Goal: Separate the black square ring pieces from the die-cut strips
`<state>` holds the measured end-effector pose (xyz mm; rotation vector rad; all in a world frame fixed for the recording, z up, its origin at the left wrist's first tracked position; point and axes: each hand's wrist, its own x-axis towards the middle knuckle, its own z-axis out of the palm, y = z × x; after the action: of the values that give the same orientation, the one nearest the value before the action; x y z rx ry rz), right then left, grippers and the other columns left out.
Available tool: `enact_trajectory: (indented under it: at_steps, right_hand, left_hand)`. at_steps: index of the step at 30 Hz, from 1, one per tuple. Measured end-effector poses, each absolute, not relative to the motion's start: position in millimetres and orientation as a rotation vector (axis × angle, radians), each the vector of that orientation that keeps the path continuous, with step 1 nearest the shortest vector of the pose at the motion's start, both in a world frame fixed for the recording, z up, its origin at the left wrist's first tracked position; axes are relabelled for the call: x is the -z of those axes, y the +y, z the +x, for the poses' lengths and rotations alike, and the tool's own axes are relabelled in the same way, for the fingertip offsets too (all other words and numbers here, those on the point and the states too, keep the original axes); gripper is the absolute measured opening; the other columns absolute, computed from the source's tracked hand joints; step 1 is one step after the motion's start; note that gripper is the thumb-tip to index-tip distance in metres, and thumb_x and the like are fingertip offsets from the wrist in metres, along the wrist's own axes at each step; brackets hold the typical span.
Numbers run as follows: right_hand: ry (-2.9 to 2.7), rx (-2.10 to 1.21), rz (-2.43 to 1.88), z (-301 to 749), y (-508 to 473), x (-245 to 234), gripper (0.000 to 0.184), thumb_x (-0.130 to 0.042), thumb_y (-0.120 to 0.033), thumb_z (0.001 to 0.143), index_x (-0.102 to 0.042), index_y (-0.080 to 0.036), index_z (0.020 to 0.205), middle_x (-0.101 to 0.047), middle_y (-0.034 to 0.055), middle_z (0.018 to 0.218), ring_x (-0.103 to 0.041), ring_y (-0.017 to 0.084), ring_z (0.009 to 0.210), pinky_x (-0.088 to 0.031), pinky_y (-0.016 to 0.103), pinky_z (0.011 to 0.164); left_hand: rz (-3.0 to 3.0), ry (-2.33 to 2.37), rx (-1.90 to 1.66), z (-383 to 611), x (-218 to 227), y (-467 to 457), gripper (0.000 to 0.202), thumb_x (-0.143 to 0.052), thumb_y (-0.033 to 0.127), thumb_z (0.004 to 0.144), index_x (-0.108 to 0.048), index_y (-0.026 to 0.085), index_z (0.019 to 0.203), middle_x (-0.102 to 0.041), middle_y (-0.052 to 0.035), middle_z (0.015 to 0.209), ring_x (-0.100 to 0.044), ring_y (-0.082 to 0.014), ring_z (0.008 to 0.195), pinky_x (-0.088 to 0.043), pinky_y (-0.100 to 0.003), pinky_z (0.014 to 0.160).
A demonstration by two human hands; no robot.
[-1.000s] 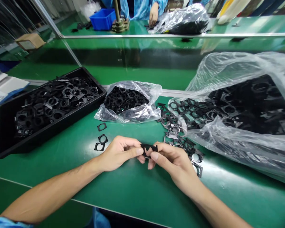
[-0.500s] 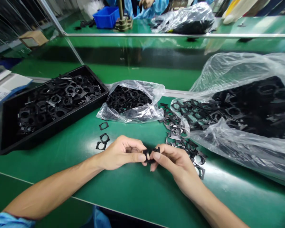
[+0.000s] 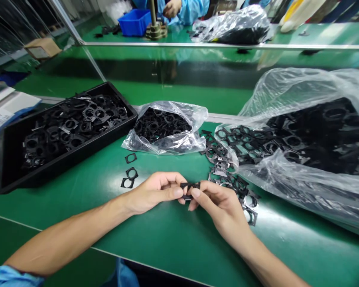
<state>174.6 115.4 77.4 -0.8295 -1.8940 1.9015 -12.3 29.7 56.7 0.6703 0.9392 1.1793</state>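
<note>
Between both hands is a small black plastic frame (image 3: 190, 185) with a round opening, tilted above the green table (image 3: 167, 243). My left hand (image 3: 157, 189) pinches its left end between thumb and fingers. On its right end my right hand (image 3: 218, 201) is closed in the same kind of pinch; the fingertips hide part of the frame. A loose pile of like frames (image 3: 219, 165) lies just beyond my right hand. Three single frames (image 3: 131, 173) rest on the table beyond my left wrist, two of them overlapping.
A black bin (image 3: 62, 155) full of such frames stands at the left. A clear bag (image 3: 167, 145) of frames lies in the middle, a larger open one (image 3: 287, 179) at the right. Across the divider are a blue bin (image 3: 134, 24) and another person's hand (image 3: 172, 8).
The black frame has turned between my fingers and now shows more edge-on. My hands have barely shifted. Across the divider, the other person's hand and blue sleeve have moved left.
</note>
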Motion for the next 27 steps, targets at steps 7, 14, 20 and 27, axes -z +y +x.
enact_trajectory:
  at_steps: [7,14,20,27]
  right_hand:
    - [-2.247,-1.450,-0.762,175.4,117.0,-76.8,0.032,-0.056,-0.028,0.099,-0.057,-0.020,0.068,-0.059,0.0007,0.066,-0.053,0.016,0.064,-0.041,0.028,0.062]
    - [-2.126,-1.494,-0.686,173.6,112.8,-75.1,0.010,-0.070,-0.025,0.091,-0.065,-0.020,0.085,-0.065,0.0019,0.081,-0.061,0.016,0.073,-0.048,0.027,0.069]
    - [-2.196,-1.371,-0.694,173.8,115.1,-75.7,0.015,-0.059,-0.016,0.094,-0.060,-0.020,0.080,-0.062,0.0017,0.078,-0.058,0.015,0.070,-0.047,0.027,0.067]
    - [-2.168,-1.403,-0.701,175.5,112.4,-73.2,0.004,-0.068,-0.024,0.091,-0.067,-0.021,0.094,-0.066,0.0039,0.083,-0.063,0.018,0.073,-0.052,0.029,0.070]
  left_hand:
    - [0.818,1.123,-1.172,-9.8,-61.4,29.3,0.042,-0.081,0.053,0.079,-0.070,0.014,0.088,-0.063,-0.0001,0.073,-0.056,-0.0112,0.066,-0.045,-0.023,0.064]
    - [0.745,1.209,-1.257,-5.6,-63.6,31.0,0.034,-0.082,0.044,0.078,-0.063,0.016,0.082,-0.068,-0.0009,0.078,-0.064,-0.0128,0.069,-0.050,-0.024,0.068]
    - [0.840,1.286,-1.210,-7.6,-60.2,30.0,0.029,-0.083,0.036,0.079,-0.068,0.016,0.093,-0.065,0.0005,0.080,-0.058,-0.0097,0.068,-0.048,-0.021,0.065]
    - [0.773,1.255,-1.314,-4.6,-60.3,29.8,0.026,-0.082,0.036,0.080,-0.067,0.015,0.085,-0.074,-0.0024,0.077,-0.072,-0.0160,0.072,-0.058,-0.027,0.072]
